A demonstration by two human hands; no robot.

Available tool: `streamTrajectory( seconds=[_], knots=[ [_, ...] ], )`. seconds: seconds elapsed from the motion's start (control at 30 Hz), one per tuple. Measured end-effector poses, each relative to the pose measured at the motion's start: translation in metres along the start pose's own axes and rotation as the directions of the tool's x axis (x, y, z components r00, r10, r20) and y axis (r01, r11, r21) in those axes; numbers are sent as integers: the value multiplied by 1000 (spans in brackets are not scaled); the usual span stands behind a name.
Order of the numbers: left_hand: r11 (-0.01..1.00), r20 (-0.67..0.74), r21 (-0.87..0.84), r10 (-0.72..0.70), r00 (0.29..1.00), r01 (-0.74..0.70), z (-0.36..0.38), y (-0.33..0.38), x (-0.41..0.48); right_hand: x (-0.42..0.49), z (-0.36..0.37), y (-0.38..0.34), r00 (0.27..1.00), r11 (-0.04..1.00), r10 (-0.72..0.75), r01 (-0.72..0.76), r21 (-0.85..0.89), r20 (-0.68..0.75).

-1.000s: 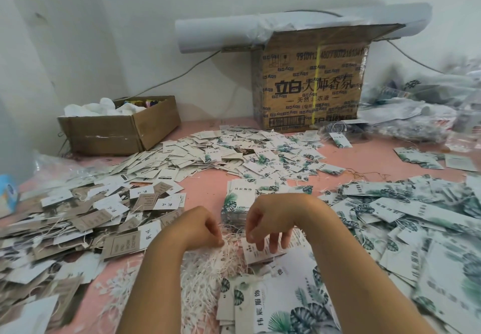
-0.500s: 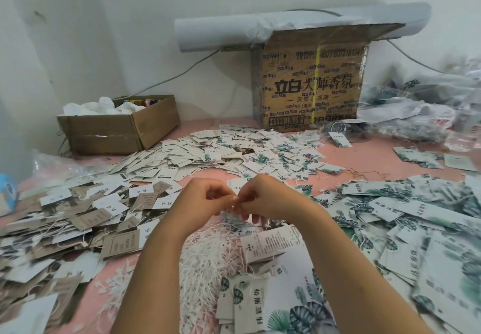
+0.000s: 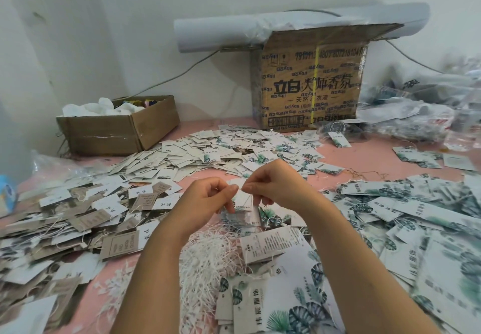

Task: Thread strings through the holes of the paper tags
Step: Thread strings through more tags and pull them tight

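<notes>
You face a plain white wall (image 3: 130, 8) meeting a pink desk (image 3: 369, 157), where a printed carton (image 3: 286, 78) topped by a pale paper roll (image 3: 221, 34) and a smaller open box (image 3: 104, 135) stand in soft light.

The pink desk (image 3: 369, 155) is strewn with heaps of paper tags (image 3: 208, 148); a tangle of white strings (image 3: 208, 258) lies near its front. A low open box (image 3: 117, 133) and a tall printed carton (image 3: 309, 86) stand at the back.
</notes>
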State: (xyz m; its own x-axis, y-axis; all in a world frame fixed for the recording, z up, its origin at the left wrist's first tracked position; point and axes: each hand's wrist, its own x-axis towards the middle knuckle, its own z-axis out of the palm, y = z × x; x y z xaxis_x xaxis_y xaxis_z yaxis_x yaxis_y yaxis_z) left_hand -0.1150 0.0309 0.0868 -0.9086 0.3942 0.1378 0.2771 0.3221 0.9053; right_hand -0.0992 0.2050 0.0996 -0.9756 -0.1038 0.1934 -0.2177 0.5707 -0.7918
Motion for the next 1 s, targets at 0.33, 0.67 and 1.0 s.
streamTrajectory(
  seconds=[0.33, 0.67, 1.0],
  knots=[
    [990, -51, 38, -133, 990, 135, -11, -13, 1, -4, -20, 14, 984, 983, 99, -74, 166, -151],
    [925, 108, 334, -231, 967, 183, -10, -17, -4, -3, -18, 5, 981, 977, 28, 14, 213, -191],
    [999, 268, 1, -46, 962, 47, 2, -3, -3, -2, -1, -13, 967, 693, 117, 83, 716, -225]
  ],
)
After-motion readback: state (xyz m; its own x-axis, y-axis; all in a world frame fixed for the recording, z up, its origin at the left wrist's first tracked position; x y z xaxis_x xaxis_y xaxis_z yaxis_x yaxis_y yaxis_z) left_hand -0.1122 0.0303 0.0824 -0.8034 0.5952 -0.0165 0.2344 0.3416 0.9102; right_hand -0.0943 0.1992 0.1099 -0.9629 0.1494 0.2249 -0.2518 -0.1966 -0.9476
